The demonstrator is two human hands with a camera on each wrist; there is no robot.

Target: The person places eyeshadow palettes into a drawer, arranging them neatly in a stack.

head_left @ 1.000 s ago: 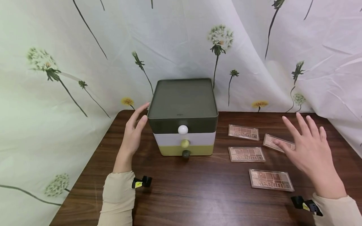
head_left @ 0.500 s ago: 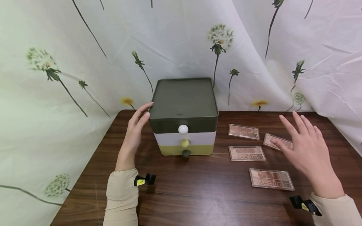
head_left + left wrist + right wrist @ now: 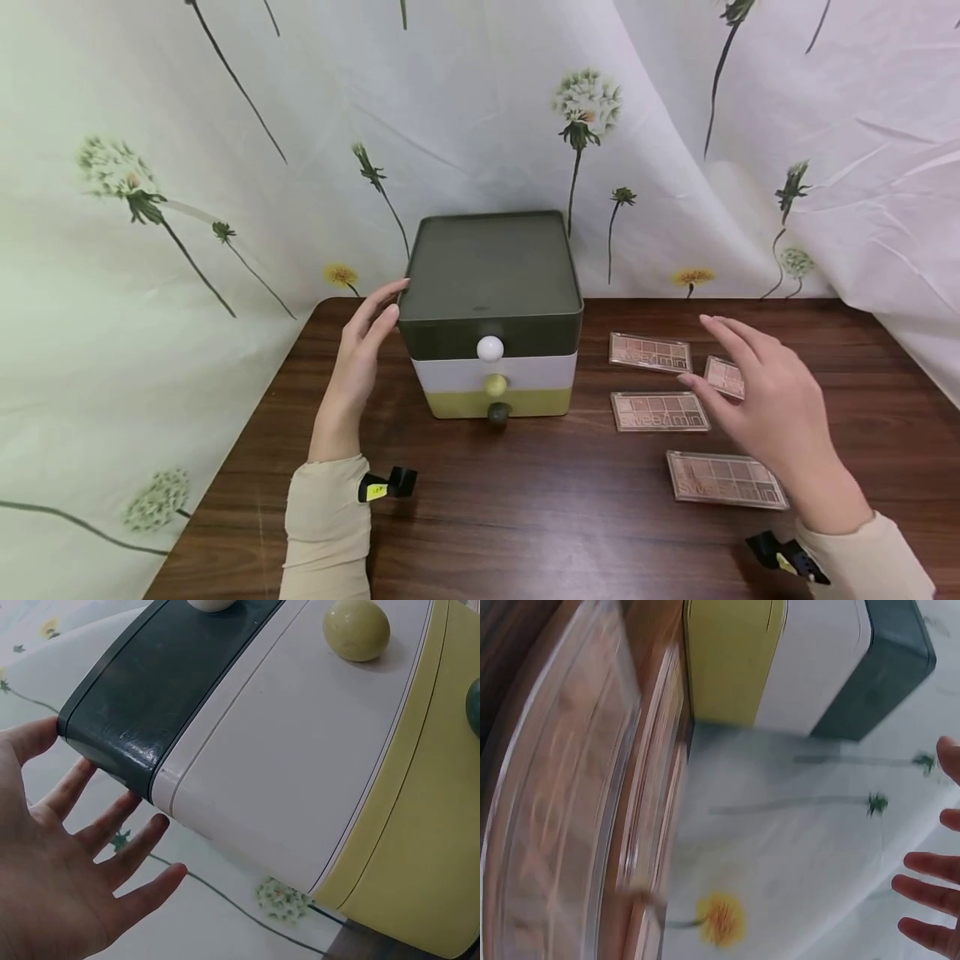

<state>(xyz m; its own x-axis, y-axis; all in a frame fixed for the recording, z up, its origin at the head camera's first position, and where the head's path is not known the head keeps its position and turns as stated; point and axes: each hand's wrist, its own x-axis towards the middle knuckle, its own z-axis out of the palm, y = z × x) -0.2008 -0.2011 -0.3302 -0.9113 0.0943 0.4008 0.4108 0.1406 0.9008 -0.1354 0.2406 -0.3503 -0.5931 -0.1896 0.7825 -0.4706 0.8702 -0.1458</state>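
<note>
A three-tier drawer box [image 3: 491,267] stands at the middle back of the table, dark green on top, then pale lilac and yellow-green, each drawer with a round knob. My left hand [image 3: 352,367] is at its left side, fingers extended; in the left wrist view the fingertips [image 3: 129,801] lie along the dark green tier. My right hand [image 3: 780,408] hovers with fingers spread over the eyeshadow palettes and holds nothing. Under it one palette [image 3: 723,377] is partly hidden. Other palettes lie nearby: one at the back [image 3: 650,352], one in the middle [image 3: 660,412], one in front [image 3: 726,480].
The dark wooden table [image 3: 525,517] ends at a white cloth backdrop [image 3: 480,108] printed with dandelions. Each wrist wears a black strap with a small camera mount; the left strap [image 3: 386,485] sits over a beige sleeve [image 3: 327,517].
My left hand has moved right, its fingers coming to the box's side. My right hand has shifted left over the palettes, its fingers drawing closer together. Box and palettes stay in place.
</note>
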